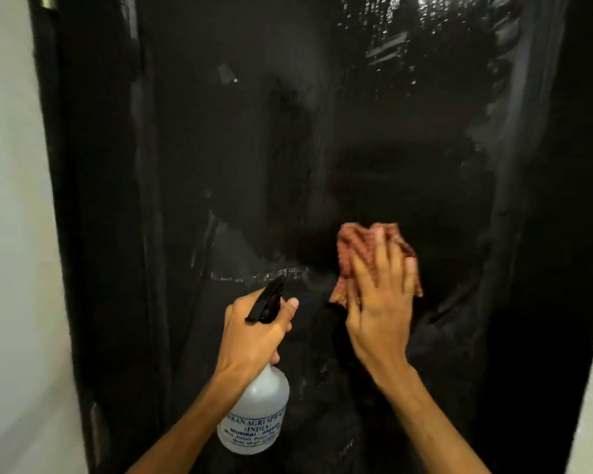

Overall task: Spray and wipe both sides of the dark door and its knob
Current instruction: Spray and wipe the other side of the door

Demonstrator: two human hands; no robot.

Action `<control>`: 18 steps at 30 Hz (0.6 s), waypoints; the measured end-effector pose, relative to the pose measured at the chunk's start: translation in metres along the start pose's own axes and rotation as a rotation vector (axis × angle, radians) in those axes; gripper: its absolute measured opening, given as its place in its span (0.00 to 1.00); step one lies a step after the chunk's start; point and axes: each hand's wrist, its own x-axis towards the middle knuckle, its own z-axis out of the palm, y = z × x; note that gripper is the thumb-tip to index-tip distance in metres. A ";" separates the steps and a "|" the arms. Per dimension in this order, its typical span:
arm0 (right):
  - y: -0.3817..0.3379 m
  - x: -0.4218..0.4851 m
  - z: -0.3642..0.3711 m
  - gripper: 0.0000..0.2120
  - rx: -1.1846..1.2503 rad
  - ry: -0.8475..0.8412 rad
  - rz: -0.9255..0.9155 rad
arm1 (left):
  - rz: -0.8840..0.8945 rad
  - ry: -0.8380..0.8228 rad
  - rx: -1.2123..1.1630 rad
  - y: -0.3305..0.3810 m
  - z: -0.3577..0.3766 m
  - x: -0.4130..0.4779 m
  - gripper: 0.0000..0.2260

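Partly, right hand (380, 302) hides the blurred cloth (348, 241) while left hand (254, 331) grips bottle (257, 405).

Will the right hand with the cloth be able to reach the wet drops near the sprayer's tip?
Probably yes. The right hand presses the cloth on the door just right of the wet drops, with only bare door between them.

Glossy black door (254, 148), streaked wet toward its top. Flat against it, right of door's centre: crumpled reddish-brown cloth (349, 242).
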 end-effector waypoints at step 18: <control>-0.131 0.071 0.067 0.34 -0.073 -0.203 -0.459 | 0.026 0.298 0.012 -0.053 -0.110 0.005 0.07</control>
